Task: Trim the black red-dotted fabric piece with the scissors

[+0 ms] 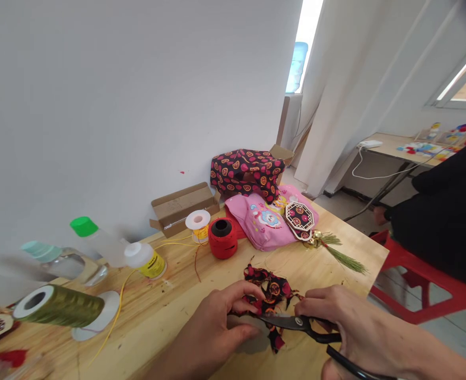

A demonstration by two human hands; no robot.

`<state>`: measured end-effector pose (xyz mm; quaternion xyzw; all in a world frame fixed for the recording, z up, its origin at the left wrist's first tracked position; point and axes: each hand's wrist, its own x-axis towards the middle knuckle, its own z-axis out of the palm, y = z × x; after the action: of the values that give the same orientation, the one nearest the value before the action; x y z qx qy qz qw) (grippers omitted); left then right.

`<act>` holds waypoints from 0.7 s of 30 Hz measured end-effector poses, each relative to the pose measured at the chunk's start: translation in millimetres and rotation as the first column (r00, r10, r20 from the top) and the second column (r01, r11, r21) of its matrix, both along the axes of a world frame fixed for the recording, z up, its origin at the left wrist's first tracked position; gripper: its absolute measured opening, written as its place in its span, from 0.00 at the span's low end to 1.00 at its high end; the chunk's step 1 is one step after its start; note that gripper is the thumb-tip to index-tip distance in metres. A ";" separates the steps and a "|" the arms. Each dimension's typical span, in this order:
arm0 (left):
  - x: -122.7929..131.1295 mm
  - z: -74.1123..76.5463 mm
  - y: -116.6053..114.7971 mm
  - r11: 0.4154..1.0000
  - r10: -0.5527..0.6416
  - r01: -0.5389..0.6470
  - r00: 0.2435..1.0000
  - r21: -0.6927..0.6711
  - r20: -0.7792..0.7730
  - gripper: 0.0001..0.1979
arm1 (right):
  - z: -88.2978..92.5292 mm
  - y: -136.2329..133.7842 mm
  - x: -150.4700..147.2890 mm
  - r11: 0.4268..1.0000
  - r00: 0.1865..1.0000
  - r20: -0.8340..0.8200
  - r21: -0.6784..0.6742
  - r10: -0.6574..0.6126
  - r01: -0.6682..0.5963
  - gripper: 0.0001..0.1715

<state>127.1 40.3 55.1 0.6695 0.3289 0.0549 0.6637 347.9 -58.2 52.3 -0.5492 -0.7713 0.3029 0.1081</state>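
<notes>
My right hand [342, 316] grips black-handled scissors [292, 321] by their loops. The handles stand apart and the blades point left toward my left hand. My left hand [227, 311] has its fingers curled round a dark edge of patterned fabric, close to the blade tips; its thumb sits a little apart below. Ragged strips of black fabric scraps [275, 287] with red and orange fruit print lie between and beneath both hands. How much of the fabric lies between the blades is hidden by my fingers.
Behind stand a red thread spool [223, 240], a white spool [198, 221], a glue bottle [146, 259] and an open cardboard box [183, 206]. Patterned cloth [244, 169], a pink pouch [252, 221] and a tasselled octagonal ornament [299, 219] lie right. A green thread cone [61, 306] is left. Someone in black sits right.
</notes>
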 end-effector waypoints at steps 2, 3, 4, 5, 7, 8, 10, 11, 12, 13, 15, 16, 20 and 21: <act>0.1 -0.9 -0.3 1.000 -0.007 0.007 1.000 -0.006 0.006 0.15 | -0.7 -0.2 0.4 1.000 1.000 -0.028 -0.013 0.002 -0.003 0.33; 0.2 -1.6 -0.4 1.000 -0.008 0.008 1.000 -0.004 0.009 0.16 | -1.2 -0.4 0.3 1.000 0.999 -0.039 -0.007 0.001 -0.002 0.33; 0.3 -2.3 -0.5 1.000 -0.008 0.008 1.000 -0.001 0.010 0.16 | -1.7 -0.7 0.2 1.000 0.999 -0.048 0.002 -0.001 0.002 0.33; 0.4 -3.0 -0.4 1.000 -0.011 0.011 1.000 0.003 0.013 0.16 | -2.2 -0.9 -0.1 1.000 0.999 -0.053 0.009 -0.005 0.005 0.33; 0.8 -4.4 -0.1 1.000 -0.012 0.012 1.000 0.011 0.015 0.16 | -3.2 -1.3 -0.7 1.000 0.999 -0.051 0.023 -0.005 0.007 0.32; 0.9 -5.1 0.1 1.000 -0.016 0.016 1.000 0.019 0.016 0.17 | -3.5 -1.4 -1.0 1.000 0.999 -0.046 0.028 0.000 0.002 0.31; 1.1 -6.1 0.5 0.999 -0.022 0.022 1.000 0.033 0.015 0.17 | -3.6 -1.4 -1.6 0.999 0.999 -0.031 0.041 0.015 -0.014 0.29; 1.2 -6.5 0.6 0.999 -0.025 0.025 1.000 0.039 0.015 0.17 | -3.3 -1.3 -1.9 0.999 0.999 -0.026 0.049 0.024 -0.022 0.28; 1.1 -6.7 0.6 0.999 -0.029 0.028 0.999 0.043 0.015 0.17 | -2.8 -1.2 -2.2 0.998 0.999 -0.020 0.056 0.031 -0.030 0.28; 1.0 -6.7 0.6 0.998 -0.037 0.036 0.999 0.043 0.019 0.18 | -2.1 -0.9 -2.5 0.997 0.999 -0.014 0.062 0.038 -0.037 0.27; 0.8 -6.4 0.5 0.998 -0.049 0.048 0.998 0.030 0.031 0.18 | -0.4 -0.1 -2.9 0.996 0.999 0.011 0.074 0.052 -0.053 0.27; 0.6 -6.1 0.5 0.998 -0.053 0.052 0.998 0.022 0.036 0.18 | 0.4 0.5 -2.9 0.995 0.998 0.030 0.076 0.060 -0.062 0.26; 0.5 -4.0 0.9 0.998 -0.055 0.054 0.998 0.022 0.034 0.18 | 1.6 3.2 -2.0 0.993 0.991 0.113 0.083 0.069 -0.079 0.27; 0.6 -3.5 1.2 0.998 -0.055 0.054 0.998 0.034 0.031 0.18 | 1.5 3.7 -1.5 0.993 0.990 0.122 0.082 0.073 -0.083 0.27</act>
<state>127.6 41.5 51.6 0.6881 0.2989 0.0530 0.6591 346.4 -54.5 53.9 -0.5305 -0.8097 0.2397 0.0741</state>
